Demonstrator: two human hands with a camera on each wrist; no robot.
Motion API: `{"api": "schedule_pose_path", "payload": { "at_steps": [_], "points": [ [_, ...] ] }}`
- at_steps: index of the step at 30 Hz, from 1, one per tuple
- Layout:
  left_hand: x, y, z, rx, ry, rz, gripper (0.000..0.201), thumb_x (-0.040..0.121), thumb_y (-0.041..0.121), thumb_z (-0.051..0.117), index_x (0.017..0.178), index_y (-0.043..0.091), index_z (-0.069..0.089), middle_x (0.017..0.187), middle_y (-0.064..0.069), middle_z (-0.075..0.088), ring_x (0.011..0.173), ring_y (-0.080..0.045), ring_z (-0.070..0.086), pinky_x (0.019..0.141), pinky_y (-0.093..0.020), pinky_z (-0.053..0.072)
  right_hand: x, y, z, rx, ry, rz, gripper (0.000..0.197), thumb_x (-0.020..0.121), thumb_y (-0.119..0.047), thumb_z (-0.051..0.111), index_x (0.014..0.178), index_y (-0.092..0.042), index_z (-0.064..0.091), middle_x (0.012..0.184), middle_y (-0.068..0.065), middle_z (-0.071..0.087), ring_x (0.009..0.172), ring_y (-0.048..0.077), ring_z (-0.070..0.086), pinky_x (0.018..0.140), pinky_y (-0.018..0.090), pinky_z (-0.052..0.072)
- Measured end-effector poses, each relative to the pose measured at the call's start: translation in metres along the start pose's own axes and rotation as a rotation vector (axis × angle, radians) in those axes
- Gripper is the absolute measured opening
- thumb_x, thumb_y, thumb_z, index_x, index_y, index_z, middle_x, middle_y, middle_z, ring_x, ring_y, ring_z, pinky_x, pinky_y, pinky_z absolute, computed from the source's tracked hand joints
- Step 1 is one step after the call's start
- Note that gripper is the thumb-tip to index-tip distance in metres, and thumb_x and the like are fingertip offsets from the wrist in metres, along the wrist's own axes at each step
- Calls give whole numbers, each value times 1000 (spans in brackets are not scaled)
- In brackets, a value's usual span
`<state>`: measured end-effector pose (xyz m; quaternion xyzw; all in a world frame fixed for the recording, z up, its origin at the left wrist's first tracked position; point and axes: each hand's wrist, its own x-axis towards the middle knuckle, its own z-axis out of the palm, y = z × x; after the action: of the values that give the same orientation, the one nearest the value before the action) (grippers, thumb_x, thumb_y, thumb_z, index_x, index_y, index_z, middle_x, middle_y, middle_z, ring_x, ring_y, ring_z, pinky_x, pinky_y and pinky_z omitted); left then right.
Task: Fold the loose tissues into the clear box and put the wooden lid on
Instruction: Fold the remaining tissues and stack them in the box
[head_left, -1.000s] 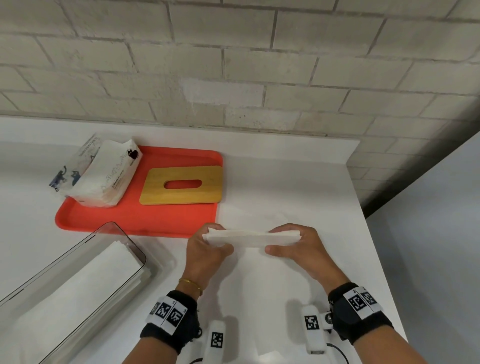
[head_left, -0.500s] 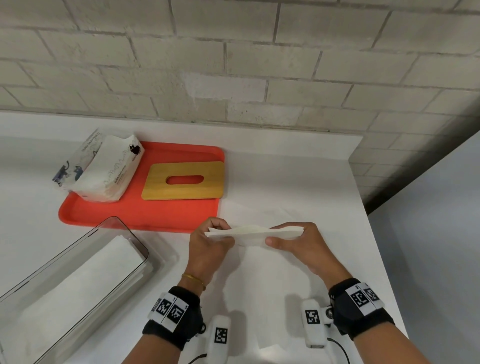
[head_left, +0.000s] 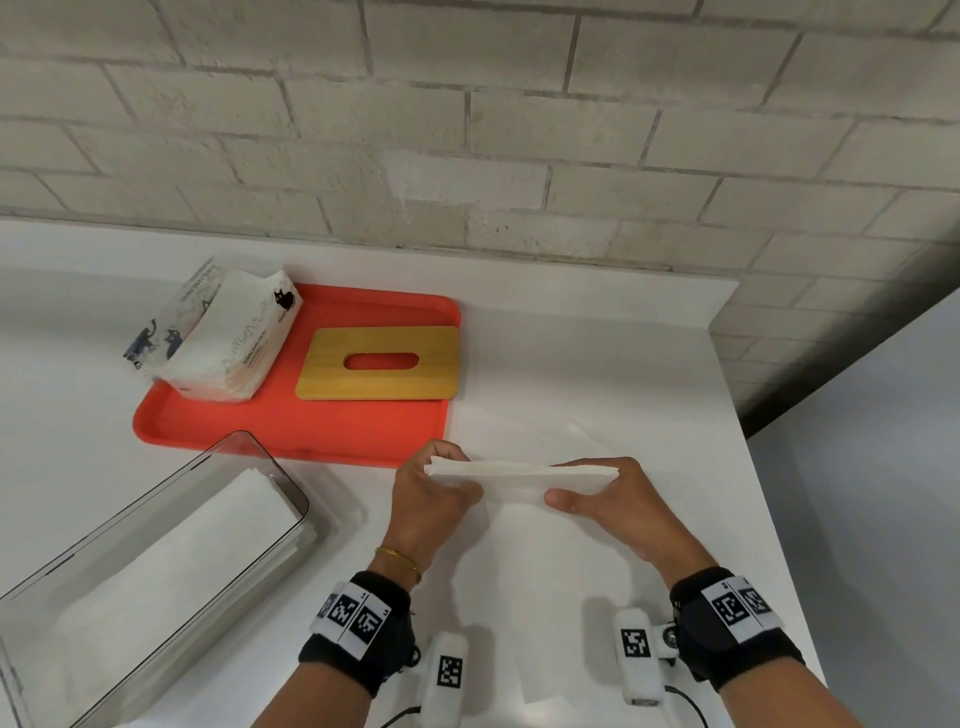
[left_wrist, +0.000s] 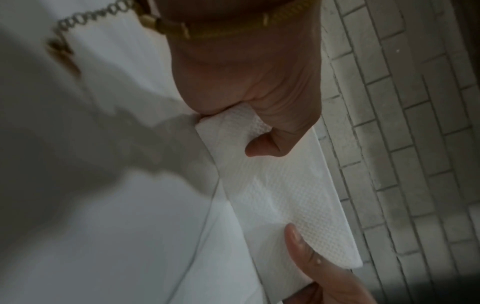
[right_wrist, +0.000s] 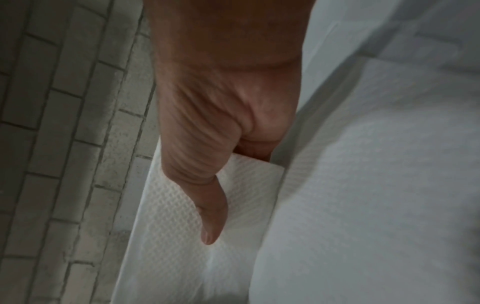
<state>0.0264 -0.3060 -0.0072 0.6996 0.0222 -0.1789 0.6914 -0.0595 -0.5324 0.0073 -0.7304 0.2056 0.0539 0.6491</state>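
A folded white tissue is held flat just above the white table, each end pinched between thumb and fingers. My left hand grips its left end, my right hand its right end. The wrist views show the embossed tissue under each thumb. More loose tissue lies spread on the table beneath the hands. The clear box sits at the front left with folded tissues inside. The wooden lid, with an oval slot, lies on the red tray.
An opened tissue pack printed with cats rests on the tray's left end. A brick wall runs behind the table. The table's right edge drops off close to my right hand.
Both hands have kept their pinch on the folded tissue. They lifted it a little and flattened it; the view has shifted slightly.
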Motion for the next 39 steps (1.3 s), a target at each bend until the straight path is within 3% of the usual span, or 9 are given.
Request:
{"api": "schedule_pose_path", "payload": {
  "at_steps": [3,13,19,22,26,29,33,36,39],
  "points": [
    [-1,6,5,1,0,12,25,57,3,69,73,22,65,74,12,66,63,-10,56,58,-26,46,2,-1,0,-6,-4,-3,27,76,-25,93,101,-34,84,102,-8,81,99,10,76,86,26,55],
    [1,9,2,57,-3,79,21,60,5,69,74,19,64,71,6,59,61,-14,50,57,-30,44,4,3,-3,-26,-29,-17,27,77,-22,92,102,-30,84,102,-3,81,101,18,75,86,29,55],
    [0,10,-20,193,-84,145,27,71,-12,81,75,12,68,68,9,64,56,-4,51,53,-19,41,-2,-25,-11,-47,-17,-84,20,82,-12,87,99,-23,85,99,2,82,100,27,77,83,29,58],
    [-3,11,-45,279,-206,143,27,72,-3,91,79,14,71,74,6,71,61,-6,59,58,-21,47,-7,-61,-15,-125,-79,-175,14,83,-14,87,96,-20,84,98,4,82,97,34,76,85,43,60],
    [-15,17,-55,424,-433,123,32,74,6,93,98,21,79,92,-3,81,78,-14,74,74,-36,60,-12,-113,6,-342,-224,-280,23,79,-26,92,99,-29,84,100,-19,80,98,-1,74,91,22,53],
    [-25,18,-51,492,-355,140,18,81,15,90,93,23,80,89,4,81,78,-9,75,72,-35,61,-13,-139,34,-386,-286,-376,26,76,-23,94,98,-31,83,98,-23,78,93,-7,72,83,11,51],
    [-37,20,-48,289,-219,166,27,90,-1,76,96,25,80,96,5,82,90,-13,78,78,-30,62,-4,-135,63,-102,-263,-371,28,74,-14,95,99,-19,82,94,-5,80,86,10,75,76,28,60],
    [-38,16,-46,277,-112,183,16,84,5,67,85,16,79,81,6,80,72,-7,72,65,-24,56,2,-113,81,74,-243,-265,32,79,-10,90,109,-15,79,106,5,80,100,24,77,89,45,62],
    [-35,9,-47,292,-29,245,13,77,12,56,74,5,67,59,8,62,54,-5,49,52,-24,40,3,-97,92,79,-268,-238,36,84,-12,87,118,-18,76,113,3,79,108,22,75,94,44,61]
  ]
}}
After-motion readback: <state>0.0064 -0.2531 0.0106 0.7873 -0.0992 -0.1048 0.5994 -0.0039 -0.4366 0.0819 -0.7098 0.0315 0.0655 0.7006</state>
